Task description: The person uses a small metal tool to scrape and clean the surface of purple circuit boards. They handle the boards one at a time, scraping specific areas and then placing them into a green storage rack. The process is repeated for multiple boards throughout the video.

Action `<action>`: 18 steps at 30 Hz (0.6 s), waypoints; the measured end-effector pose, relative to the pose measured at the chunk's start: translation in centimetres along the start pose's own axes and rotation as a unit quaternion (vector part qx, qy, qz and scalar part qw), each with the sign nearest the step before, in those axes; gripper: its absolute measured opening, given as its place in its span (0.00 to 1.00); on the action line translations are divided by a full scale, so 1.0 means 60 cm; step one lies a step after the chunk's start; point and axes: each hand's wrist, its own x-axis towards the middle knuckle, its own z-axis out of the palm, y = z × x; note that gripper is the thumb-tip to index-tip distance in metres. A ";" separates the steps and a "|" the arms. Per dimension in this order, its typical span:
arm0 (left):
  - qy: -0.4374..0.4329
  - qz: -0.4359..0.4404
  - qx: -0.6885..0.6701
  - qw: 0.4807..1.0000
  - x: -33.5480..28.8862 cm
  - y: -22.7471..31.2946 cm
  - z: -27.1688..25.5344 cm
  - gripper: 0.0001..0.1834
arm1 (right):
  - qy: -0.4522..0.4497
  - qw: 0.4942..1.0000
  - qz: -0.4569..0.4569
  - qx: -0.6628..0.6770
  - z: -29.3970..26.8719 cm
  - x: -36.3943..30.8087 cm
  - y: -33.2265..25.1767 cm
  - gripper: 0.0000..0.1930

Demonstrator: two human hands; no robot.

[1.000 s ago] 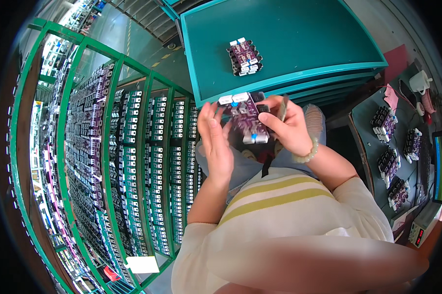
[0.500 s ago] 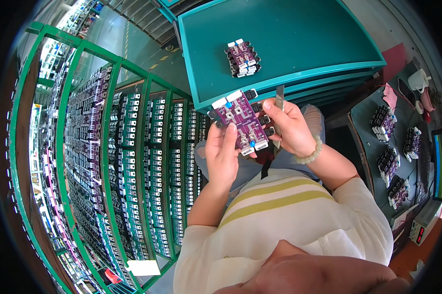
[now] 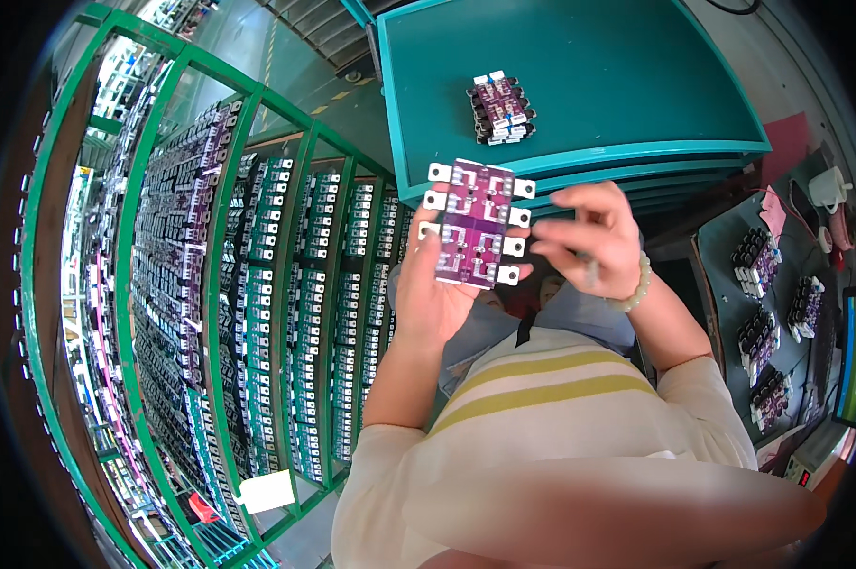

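A purple circuit board (image 3: 477,224) with metal tabs with holes along both long sides is held up in front of me. My left hand (image 3: 426,284) grips it from the left and below, the thumb on its lower left edge. Close to its right side hovers my right hand (image 3: 594,242), apart from the board. Its fingers are bent and smeared by motion, and a blurred grey piece shows under the palm; whether it is gripped I cannot make out. Beyond the board, a stack of similar purple boards (image 3: 504,109) lies on the teal cabinet top (image 3: 627,76).
Green racks (image 3: 229,247) filled with rows of boards stand on my left. A dark bench on my right carries several board stacks (image 3: 756,261), a white cup (image 3: 829,188) and a screen (image 3: 851,360). A white card (image 3: 267,491) hangs on the rack's lower end.
The board has been turned over: its blue parts are out of sight and its tabs show. My right hand has moved away to the right. The flat metal tool it held no longer shows clearly.
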 end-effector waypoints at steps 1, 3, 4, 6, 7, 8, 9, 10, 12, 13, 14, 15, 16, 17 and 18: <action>-0.005 0.024 0.008 1.000 0.000 0.000 0.001 0.29 | 0.001 0.992 0.099 0.079 -0.003 -0.003 -0.008 0.13; -0.011 0.056 0.007 0.998 0.001 -0.001 0.005 0.29 | 0.016 0.909 0.310 0.276 0.002 -0.010 -0.015 0.15; -0.008 0.066 0.016 0.998 0.002 -0.005 0.006 0.28 | 0.030 0.823 0.413 0.388 0.012 -0.015 -0.016 0.16; -0.003 0.088 0.034 0.996 0.005 -0.015 0.005 0.27 | 0.011 0.725 0.501 0.473 0.024 -0.014 -0.027 0.15; 0.073 0.090 0.001 0.993 -0.005 -0.024 0.008 0.25 | 0.005 0.710 0.504 0.492 0.031 -0.017 -0.030 0.14; 0.073 0.105 0.011 0.992 -0.004 -0.028 0.012 0.24 | -0.001 0.695 0.507 0.511 0.038 -0.020 -0.032 0.13; 0.073 0.120 0.020 0.990 -0.003 -0.032 0.016 0.23 | 0.002 0.698 0.511 0.501 0.042 -0.018 -0.035 0.12; 0.073 0.134 0.029 0.988 -0.003 -0.034 0.018 0.23 | 0.004 0.702 0.515 0.491 0.046 -0.015 -0.038 0.12; 0.057 0.131 0.025 0.989 -0.006 -0.035 0.019 0.25 | 0.008 0.708 0.518 0.480 0.049 -0.016 -0.039 0.11; 0.054 0.132 0.026 0.989 -0.007 -0.035 0.019 0.26 | 0.010 0.711 0.515 0.479 0.050 -0.018 -0.037 0.11; 0.052 0.133 0.028 0.989 -0.007 -0.035 0.020 0.27 | 0.013 0.713 0.513 0.477 0.051 -0.020 -0.036 0.10; 0.066 0.123 0.010 0.990 -0.008 -0.034 0.023 0.29 | 0.014 0.708 0.523 0.475 0.050 -0.020 -0.035 0.10; 0.070 0.116 0.014 0.991 -0.009 -0.033 0.022 0.29 | 0.016 0.702 0.533 0.472 0.048 -0.019 -0.035 0.11; 0.075 0.110 0.017 0.991 -0.009 -0.032 0.020 0.29 | 0.018 0.696 0.543 0.470 0.045 -0.017 -0.036 0.11; 0.079 0.103 0.021 0.991 -0.009 -0.030 0.018 0.29 | 0.019 0.694 0.546 0.470 0.043 -0.015 -0.037 0.11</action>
